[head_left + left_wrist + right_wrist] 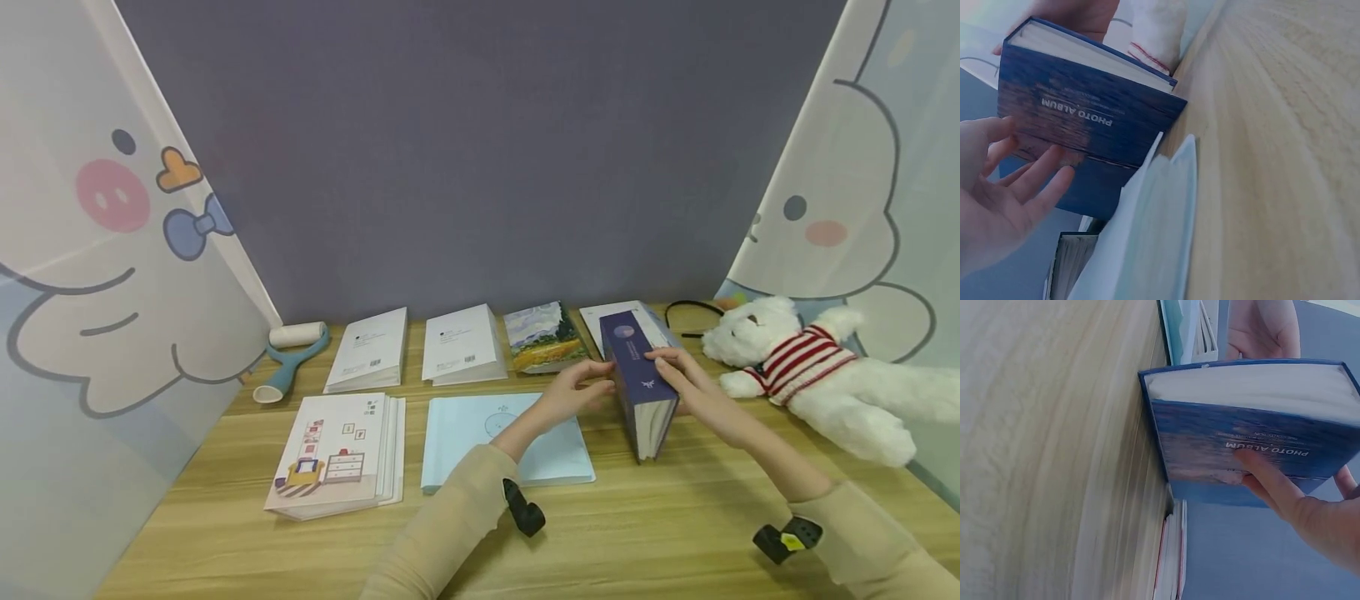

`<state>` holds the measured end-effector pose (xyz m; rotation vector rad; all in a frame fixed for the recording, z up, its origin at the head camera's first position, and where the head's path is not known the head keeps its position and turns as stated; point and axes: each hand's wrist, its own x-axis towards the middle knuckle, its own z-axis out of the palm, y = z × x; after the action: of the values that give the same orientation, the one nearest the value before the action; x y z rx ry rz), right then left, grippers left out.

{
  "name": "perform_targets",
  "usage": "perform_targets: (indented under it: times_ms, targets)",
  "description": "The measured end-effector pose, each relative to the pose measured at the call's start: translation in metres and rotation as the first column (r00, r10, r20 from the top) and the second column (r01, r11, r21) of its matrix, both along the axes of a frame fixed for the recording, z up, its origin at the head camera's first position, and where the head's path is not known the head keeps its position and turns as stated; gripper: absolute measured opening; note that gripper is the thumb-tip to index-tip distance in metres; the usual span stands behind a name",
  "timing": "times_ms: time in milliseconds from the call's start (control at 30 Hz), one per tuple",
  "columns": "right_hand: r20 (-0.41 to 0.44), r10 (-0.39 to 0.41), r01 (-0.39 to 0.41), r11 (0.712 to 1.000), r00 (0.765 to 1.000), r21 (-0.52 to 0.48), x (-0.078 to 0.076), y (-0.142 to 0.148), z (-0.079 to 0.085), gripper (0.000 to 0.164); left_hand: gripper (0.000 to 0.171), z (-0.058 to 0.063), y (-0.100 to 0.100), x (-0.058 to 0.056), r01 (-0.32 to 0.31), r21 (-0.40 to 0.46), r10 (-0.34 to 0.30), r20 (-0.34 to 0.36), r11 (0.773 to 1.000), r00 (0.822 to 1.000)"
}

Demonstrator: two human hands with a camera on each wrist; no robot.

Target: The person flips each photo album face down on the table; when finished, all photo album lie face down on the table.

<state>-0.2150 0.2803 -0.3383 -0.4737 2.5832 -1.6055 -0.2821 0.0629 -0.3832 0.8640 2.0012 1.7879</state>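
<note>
Gripped right of centre by the right hand [703, 398], the photo album [636, 367] is best steadied by the spread left hand [564, 398].

Soft, even light fills the head view, its source out of frame. The tabletop [652, 521] around the photo album [633, 362] carries faint, soft-edged shadows, deepest close against the album's base, and the panel [480, 167] behind the album looks muted and dull. The plush bear [873, 417] to the album's right is among the brightest patches. On both sides of the album, the printed walls [67, 333] look stretched toward the edges. Both wrist views appear hazier and bluish; wood grain beside the album smears, and small print near its title [1077, 112] is blurred.
</note>
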Motion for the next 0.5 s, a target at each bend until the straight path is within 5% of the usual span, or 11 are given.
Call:
perform_targets:
  times_ms: [300,500]
  targets:
    - [-0.037,-0.17,0.171,0.985,0.985,0.026,-0.007,0.013,-0.001,0.045,0.041,-0.007,0.0,0.0,0.018,-0.218,-0.047,-0.128,0.976,0.991]
    - [-0.049,-0.248,0.253,0.95,0.968,0.182,-0.009,0.019,-0.008,0.041,0.039,-0.009,0.002,0.002,0.002,-0.376,-0.089,-0.216,0.927,0.972]
